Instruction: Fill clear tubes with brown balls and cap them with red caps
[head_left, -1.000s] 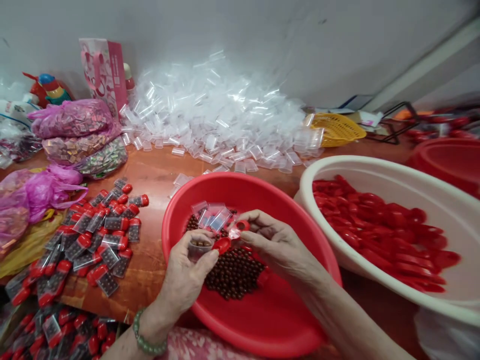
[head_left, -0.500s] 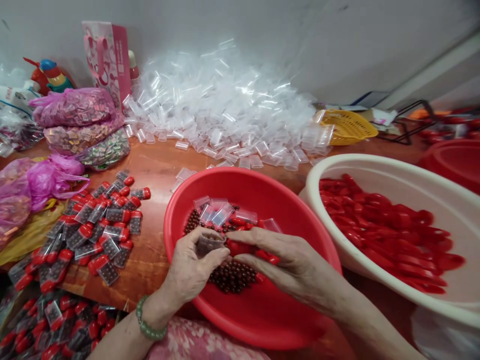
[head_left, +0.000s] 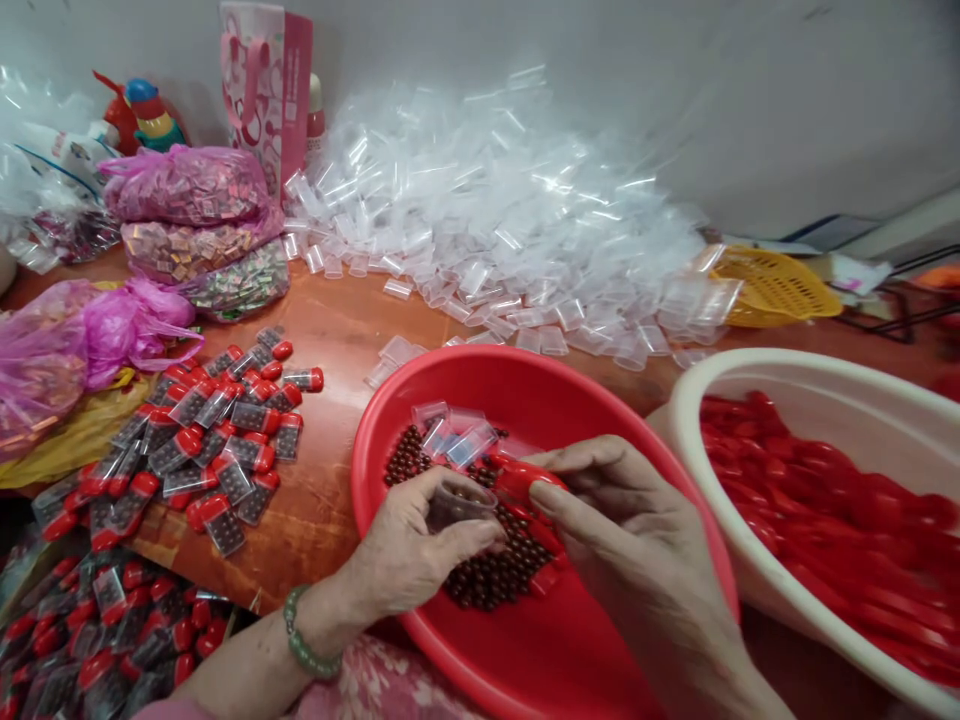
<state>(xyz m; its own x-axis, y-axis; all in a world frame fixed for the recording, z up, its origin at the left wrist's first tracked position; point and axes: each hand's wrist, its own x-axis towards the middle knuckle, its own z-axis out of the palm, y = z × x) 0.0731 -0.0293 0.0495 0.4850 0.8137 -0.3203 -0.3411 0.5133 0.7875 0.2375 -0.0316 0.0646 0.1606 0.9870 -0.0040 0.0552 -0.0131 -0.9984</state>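
My left hand (head_left: 420, 545) closes around a clear plastic case (head_left: 459, 503) with dark beads inside, its mouth facing up and to the right. My right hand (head_left: 622, 510) pinches a red plastic cap (head_left: 529, 480) between thumb and fingers, just right of the case and apart from it. Both hands are over a red basin (head_left: 600, 640). In it lie a heap of dark brown beads (head_left: 491, 572), several empty clear cases (head_left: 457, 437) and more red caps, partly hidden by my hands.
Filled, red-capped cases (head_left: 225, 440) lie heaped on the wooden table (head_left: 337, 320) at left, with more below its edge. Bags of small pieces (head_left: 195, 215) stand behind. A pile of clear cases (head_left: 510, 220) lines the wall. At right, a white tub (head_left: 686, 420) holds red parts (head_left: 817, 500).
My right hand has come up from among the red caps with one pinched in its fingers. The left hand still holds the case. The view has shifted, so things appear further right or left.
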